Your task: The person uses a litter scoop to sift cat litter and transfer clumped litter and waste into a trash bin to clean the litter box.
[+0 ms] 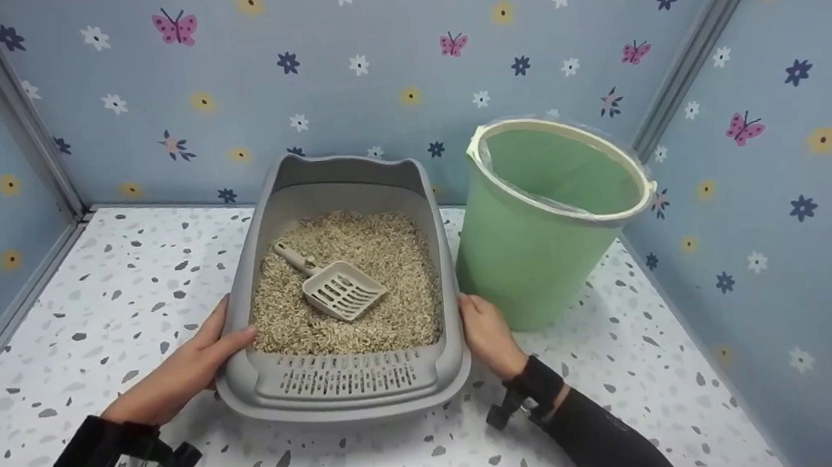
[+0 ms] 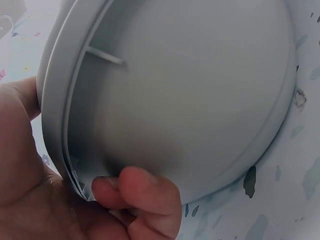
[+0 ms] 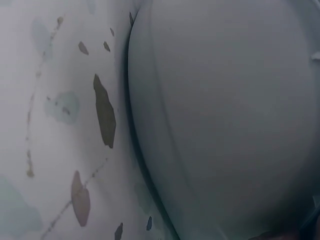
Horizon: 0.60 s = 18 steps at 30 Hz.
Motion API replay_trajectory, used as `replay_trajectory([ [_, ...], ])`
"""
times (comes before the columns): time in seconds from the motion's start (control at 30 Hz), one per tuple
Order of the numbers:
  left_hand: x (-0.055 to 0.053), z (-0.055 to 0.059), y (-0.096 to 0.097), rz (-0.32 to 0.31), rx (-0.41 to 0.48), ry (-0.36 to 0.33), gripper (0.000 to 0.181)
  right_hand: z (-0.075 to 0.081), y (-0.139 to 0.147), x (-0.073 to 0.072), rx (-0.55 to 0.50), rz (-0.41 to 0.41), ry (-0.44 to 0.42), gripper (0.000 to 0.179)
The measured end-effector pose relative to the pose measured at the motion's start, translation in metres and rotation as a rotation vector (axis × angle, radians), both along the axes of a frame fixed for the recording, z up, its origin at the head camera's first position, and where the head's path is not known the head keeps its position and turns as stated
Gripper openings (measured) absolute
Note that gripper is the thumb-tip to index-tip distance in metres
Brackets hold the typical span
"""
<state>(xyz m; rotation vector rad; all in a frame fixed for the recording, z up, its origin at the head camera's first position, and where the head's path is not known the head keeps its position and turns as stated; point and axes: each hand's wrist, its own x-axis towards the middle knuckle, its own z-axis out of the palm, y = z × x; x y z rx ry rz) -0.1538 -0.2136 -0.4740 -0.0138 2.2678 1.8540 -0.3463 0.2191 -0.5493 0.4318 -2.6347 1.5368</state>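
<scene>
A grey litter box [image 1: 355, 403] stands on the speckled surface, its high back toward the wall. Tan granular litter [image 1: 400, 265] fills its bottom. On the litter lies a beige slotted litter scoop [image 1: 344, 289], its handle toward the back left. My left hand [image 1: 183, 367] grips the box's left rim, thumb over the top; the left wrist view shows fingers [image 2: 150, 192] curled beneath the rim. At the right rim, my right hand [image 1: 489, 336] holds the side, fingertips partly hidden. The right wrist view shows mostly the box's outer wall [image 3: 225, 110].
Close to the right of the box stands a tall green bin [image 1: 524, 269] with a cream rim and a clear liner. Blue flowered panels [image 1: 372, 79] close off the back and both sides. Speckled surface [image 1: 142, 287] extends left and in front of the box.
</scene>
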Motion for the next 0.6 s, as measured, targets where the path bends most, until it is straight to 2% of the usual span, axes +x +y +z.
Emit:
replay_trajectory([
  [0.2, -0.002, 0.000, -0.001, 0.008, -0.031, 0.005, 0.094, 0.006, 0.003, 0.002, -0.035, 0.025, -0.043, 0.040],
  [0.33, -0.003, 0.007, -0.001, 0.003, -0.152, -0.003, 0.100, 0.044, 0.007, 0.028, 0.001, 0.075, -0.047, 0.042],
  [0.43, -0.003, 0.015, -0.002, 0.041, -0.272, 0.026, 0.108, 0.074, 0.013, 0.046, 0.059, 0.102, -0.051, 0.044],
  [0.6, -0.007, 0.021, -0.012, 0.143, -0.406, 0.123, 0.113, 0.090, 0.038, 0.048, 0.206, 0.086, 0.035, 0.046],
])
